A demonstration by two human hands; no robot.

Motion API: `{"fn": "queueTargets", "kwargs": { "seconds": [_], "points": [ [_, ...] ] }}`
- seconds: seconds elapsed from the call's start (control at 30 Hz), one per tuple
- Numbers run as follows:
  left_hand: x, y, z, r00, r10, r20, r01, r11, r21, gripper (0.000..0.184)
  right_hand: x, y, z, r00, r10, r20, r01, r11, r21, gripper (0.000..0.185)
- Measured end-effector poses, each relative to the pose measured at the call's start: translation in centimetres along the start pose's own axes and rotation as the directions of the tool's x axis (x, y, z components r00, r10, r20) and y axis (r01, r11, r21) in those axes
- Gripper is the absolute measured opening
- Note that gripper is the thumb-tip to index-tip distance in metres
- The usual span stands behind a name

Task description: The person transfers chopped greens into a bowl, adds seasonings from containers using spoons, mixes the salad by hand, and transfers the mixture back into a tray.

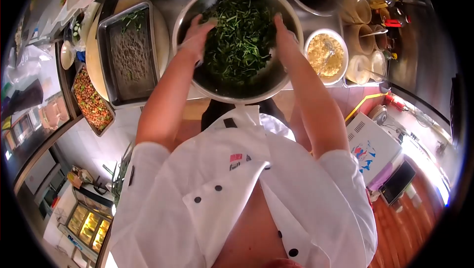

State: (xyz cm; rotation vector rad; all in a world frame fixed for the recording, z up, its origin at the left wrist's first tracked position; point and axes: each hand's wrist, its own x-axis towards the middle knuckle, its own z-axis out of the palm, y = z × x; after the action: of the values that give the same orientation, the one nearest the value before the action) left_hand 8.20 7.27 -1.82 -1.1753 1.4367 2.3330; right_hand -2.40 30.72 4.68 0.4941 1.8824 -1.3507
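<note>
The metal bowl (276,78) stands on the counter (168,4), with chopped greens (239,41) inside. The left hand (196,40) is in the bowl at the greens' left edge, fingers spread. The right hand (285,38) is at the opposite edge, seen edge-on; its grip cannot be determined. A white bowl (332,81) stands just beside, to the right.

We are wearing a white, short-sleeved jacket (163,209) bearing a red emblem (236,157). Dark lettering (237,166) is sitting beside the emblem, black buttons (218,188) are showing neckward of it, and a dark strip (131,175) is marking the sleeve (153,162) to its left.
</note>
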Motion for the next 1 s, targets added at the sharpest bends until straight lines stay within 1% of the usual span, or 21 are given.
{"fn": "queueTargets", "kwargs": {
  "seconds": [0.03, 0.07, 0.13, 0.17, 0.2, 0.27, 0.3, 0.33, 0.37, 0.4, 0.43, 0.47, 0.53, 0.57, 0.7, 0.73, 0.77, 0.8, 0.87, 0.97, 1.0],
  "points": [
    [2.3, -1.2, 1.1, 0.997, 0.032, -0.073, -0.012, 0.968, 0.251, 0.103, 0.9, -0.3, 0.8, 0.989, 0.145, -0.003, -0.145, 0.988, -0.052, 0.092],
    [3.8, -1.8, 2.4, 0.988, 0.086, -0.131, -0.011, 0.873, 0.487, 0.109, 4.6, 1.8, 2.5, 0.998, 0.014, -0.055, -0.027, 0.974, -0.226, 0.094],
    [0.4, 2.0, 6.5, 0.997, -0.058, -0.052, 0.078, 0.801, 0.593, 0.114, 5.1, 1.8, 4.7, 0.996, 0.041, 0.083, -0.032, 0.994, -0.104, 0.100],
    [2.3, 1.8, 5.4, 0.978, -0.200, 0.056, 0.123, 0.772, 0.623, 0.114, 2.4, -0.4, 3.9, 0.998, -0.003, 0.070, 0.028, 0.937, -0.349, 0.109],
    [2.3, 1.6, 4.4, 0.978, -0.202, 0.059, 0.123, 0.775, 0.620, 0.114, 2.0, -0.2, 3.4, 0.998, -0.002, 0.066, 0.025, 0.935, -0.354, 0.109],
    [2.1, 1.5, 2.2, 0.980, -0.130, 0.148, 0.068, 0.929, 0.364, 0.105, 2.0, -0.6, 1.8, 0.994, -0.052, -0.092, 0.000, 0.866, -0.500, 0.107],
    [3.5, 1.5, 0.1, 0.945, -0.014, 0.327, -0.091, 0.948, 0.305, 0.098, 2.2, -0.8, 0.6, 0.992, -0.018, -0.122, -0.037, 0.901, -0.432, 0.103],
    [4.9, 1.1, 0.0, 0.946, -0.007, 0.323, -0.095, 0.950, 0.298, 0.098, 4.0, -0.6, 0.4, 0.986, 0.025, -0.162, -0.077, 0.944, -0.322, 0.096],
    [5.9, 0.5, -0.1, 0.975, 0.053, 0.217, -0.114, 0.953, 0.280, 0.097, 5.0, 0.4, 0.0, 0.998, 0.037, -0.041, -0.042, 0.992, -0.117, 0.106],
    [6.5, 0.2, 0.2, 0.987, 0.113, 0.111, -0.139, 0.954, 0.265, 0.097, 5.0, 0.1, 0.8, 1.000, -0.004, 0.005, 0.004, 0.996, -0.087, 0.109],
    [7.0, 0.7, 2.2, 0.999, 0.047, 0.025, -0.053, 0.868, 0.494, 0.103, 4.9, -0.3, 1.7, 0.998, -0.045, 0.051, 0.048, 0.997, -0.052, 0.113],
    [6.7, 0.1, 4.7, 0.986, 0.134, -0.103, -0.028, 0.729, 0.684, 0.103, 4.8, -1.0, 2.6, 1.000, 0.018, 0.012, -0.016, 0.991, -0.131, 0.112],
    [4.5, 3.0, 7.1, 1.000, 0.013, -0.029, 0.020, 0.440, 0.898, 0.093, 4.4, -2.4, 4.4, 0.987, 0.144, -0.066, -0.157, 0.949, -0.273, 0.109],
    [3.9, 2.8, 6.8, 1.000, 0.010, -0.025, 0.018, 0.440, 0.898, 0.093, 4.0, -1.7, 3.6, 0.987, 0.146, -0.070, -0.160, 0.949, -0.272, 0.109],
    [0.2, 1.5, 1.5, 0.940, 0.149, 0.305, -0.326, 0.649, 0.688, 0.067, 6.5, 3.5, -1.1, 0.994, -0.033, 0.108, 0.098, 0.726, -0.681, 0.072],
    [-1.8, -0.1, 0.5, 0.948, 0.294, 0.119, -0.288, 0.642, 0.710, 0.065, 7.0, 5.2, -1.4, 0.989, -0.058, 0.139, 0.141, 0.677, -0.722, 0.067],
    [-2.1, -2.1, -0.2, 0.971, 0.172, -0.167, -0.003, 0.706, 0.708, 0.080, 7.3, 7.6, -1.1, 0.991, 0.053, 0.124, -0.030, 0.984, -0.175, 0.072],
    [-1.3, -5.2, -1.0, 0.981, 0.059, -0.183, 0.028, 0.896, 0.444, 0.081, 6.6, 9.2, -0.9, 0.971, 0.150, 0.185, -0.218, 0.872, 0.437, 0.076],
    [-1.3, -7.2, 2.7, 0.914, 0.025, -0.404, 0.224, 0.800, 0.557, 0.081, 2.2, 7.9, 3.0, 0.922, 0.371, 0.113, -0.387, 0.896, 0.216, 0.084],
    [-2.1, -3.3, 5.8, 0.963, 0.123, -0.239, 0.096, 0.675, 0.732, 0.083, 0.0, 8.4, 6.2, 0.916, 0.140, 0.376, -0.265, 0.915, 0.303, 0.090],
    [-1.8, -2.5, 5.1, 0.984, 0.135, -0.113, -0.017, 0.710, 0.704, 0.080, -0.4, 8.6, 6.3, 0.891, 0.047, 0.451, -0.237, 0.897, 0.374, 0.088]
  ]
}}
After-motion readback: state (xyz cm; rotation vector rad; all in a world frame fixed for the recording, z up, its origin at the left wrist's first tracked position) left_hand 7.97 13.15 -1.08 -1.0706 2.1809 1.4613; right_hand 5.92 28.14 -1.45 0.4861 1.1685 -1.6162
